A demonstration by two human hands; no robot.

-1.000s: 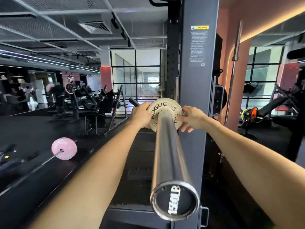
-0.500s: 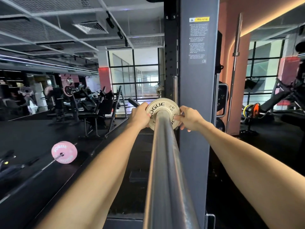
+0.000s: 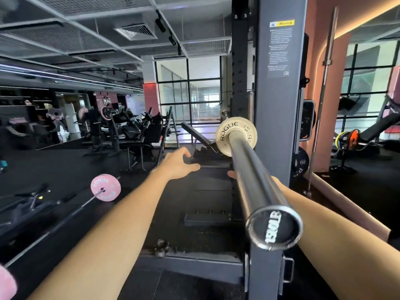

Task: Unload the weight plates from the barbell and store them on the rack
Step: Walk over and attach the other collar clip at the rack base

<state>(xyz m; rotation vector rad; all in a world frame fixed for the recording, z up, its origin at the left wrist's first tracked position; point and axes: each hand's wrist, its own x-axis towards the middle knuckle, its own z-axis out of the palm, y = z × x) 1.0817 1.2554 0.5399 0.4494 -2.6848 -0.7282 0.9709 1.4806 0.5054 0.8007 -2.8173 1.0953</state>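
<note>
Left hand (image 3: 180, 162): fingers loosely spread, holding nothing, apart from the plate; right hand (image 3: 232, 174): mostly hidden behind the barbell sleeve (image 3: 251, 176), grip state cannot be told. One cream Rogue change plate (image 3: 225, 135) sits on the sleeve at 12 o'clock from the hands, beside the grey rack upright (image 3: 279, 126). At 9 o'clock, one pink Rogue plate (image 3: 105, 187) rests on black gym flooring (image 3: 65, 161); one black 20 plate (image 3: 302, 162) hangs at 3 o'clock.
</note>
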